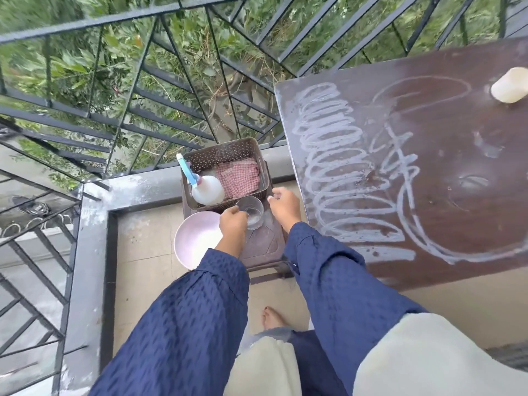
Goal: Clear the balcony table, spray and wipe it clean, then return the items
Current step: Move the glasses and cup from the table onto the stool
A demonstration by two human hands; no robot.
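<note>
Clear glass bowl (251,214) on low stool (264,247), between the hands. Pinched at left rim by left hand (233,224); right hand (284,205) just beside, loosely curled, gripping nothing. Chalk-scribbled worktop (428,195) off right, carrying cream candle (510,85).

Mostly singles, with two bowls and two hands.
One table (428,201) at right and one candle (510,84) at upper right. At centre: one stool (265,248), one basket (220,147), one spray bottle (207,191), one checked cloth (240,178) and two bowls, a glass bowl (254,214) and a pink bowl (194,238). Two hands, left hand (233,224) and right hand (284,205), and one bare foot (271,317) at lower centre.
</note>
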